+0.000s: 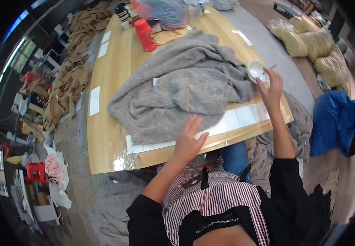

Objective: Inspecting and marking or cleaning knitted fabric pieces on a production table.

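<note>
Here we see the left hand (189, 139) flat and open on the grey knitted garment (181, 88), pinning it to the wooden table (109, 82) | right hand (272, 87) pinches a thin tool at the small white bowl (256, 70) by the table's right edge

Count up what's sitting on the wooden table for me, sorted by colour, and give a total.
Grey: 1, the knitted sweater under the left hand
White: 1, the small bowl at the right hand
Red: 1, the jug
Black-and-white striped: 1, the cup
Total: 4, leaving out the cluttered far end of the table.
</note>
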Motion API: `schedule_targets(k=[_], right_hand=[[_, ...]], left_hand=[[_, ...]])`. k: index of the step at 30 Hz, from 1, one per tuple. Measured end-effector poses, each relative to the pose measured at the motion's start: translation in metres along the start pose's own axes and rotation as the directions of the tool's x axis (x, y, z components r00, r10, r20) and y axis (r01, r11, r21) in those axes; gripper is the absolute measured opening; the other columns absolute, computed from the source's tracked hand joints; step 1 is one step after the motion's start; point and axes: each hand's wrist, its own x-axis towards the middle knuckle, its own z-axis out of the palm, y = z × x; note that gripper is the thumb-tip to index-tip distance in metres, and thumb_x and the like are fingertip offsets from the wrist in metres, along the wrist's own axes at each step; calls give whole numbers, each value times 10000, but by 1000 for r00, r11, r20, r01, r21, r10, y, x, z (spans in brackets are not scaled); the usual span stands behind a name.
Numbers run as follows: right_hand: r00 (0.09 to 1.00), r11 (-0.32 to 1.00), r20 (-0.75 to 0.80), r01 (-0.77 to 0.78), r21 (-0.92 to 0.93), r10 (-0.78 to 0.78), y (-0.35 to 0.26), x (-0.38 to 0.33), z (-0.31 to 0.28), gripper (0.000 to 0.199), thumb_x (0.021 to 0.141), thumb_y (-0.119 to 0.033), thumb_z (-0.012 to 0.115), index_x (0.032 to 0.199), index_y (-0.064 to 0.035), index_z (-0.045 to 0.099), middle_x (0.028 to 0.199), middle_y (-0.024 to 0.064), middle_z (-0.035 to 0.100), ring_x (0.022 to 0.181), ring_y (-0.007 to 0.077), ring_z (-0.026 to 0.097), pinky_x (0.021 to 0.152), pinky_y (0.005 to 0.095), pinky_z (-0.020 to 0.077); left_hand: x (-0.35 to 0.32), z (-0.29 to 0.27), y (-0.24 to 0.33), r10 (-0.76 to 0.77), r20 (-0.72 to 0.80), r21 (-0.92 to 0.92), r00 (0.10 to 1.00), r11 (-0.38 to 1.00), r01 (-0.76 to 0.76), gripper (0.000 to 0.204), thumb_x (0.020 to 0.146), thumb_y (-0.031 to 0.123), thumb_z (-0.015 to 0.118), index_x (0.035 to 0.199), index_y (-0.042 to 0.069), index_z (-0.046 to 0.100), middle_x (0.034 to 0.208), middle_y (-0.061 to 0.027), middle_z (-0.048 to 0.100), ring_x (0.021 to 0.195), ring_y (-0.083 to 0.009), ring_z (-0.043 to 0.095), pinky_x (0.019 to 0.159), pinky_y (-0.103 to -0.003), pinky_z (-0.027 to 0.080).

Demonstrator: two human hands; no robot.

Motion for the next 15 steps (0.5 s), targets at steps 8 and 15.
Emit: schedule_targets(k=[8,15], right_hand=[[324,148,932,-942,302,163,-84,-65,24,463,925,-134,556,1349,-31,404,1082,82,610,805,140,615,614,222,486],[140,-411,968,-911,44,-207,-132,29,177,498,890,-395,625,1250,-68,518,1146,77,624,1019,202,614,840,349,524]], left_hand=[[218,-123,-185,-241,-182,166,953,948,271,902,743,540,703,1354,-48,395,1322,-274,480,1244,-383,461,1029,-407,384],[192,-58,-139,-279,267,50,922,960,276,1252,542,642,786,1409,-85,250,1273,-331,495,1148,-393,547,993,-397,425]])
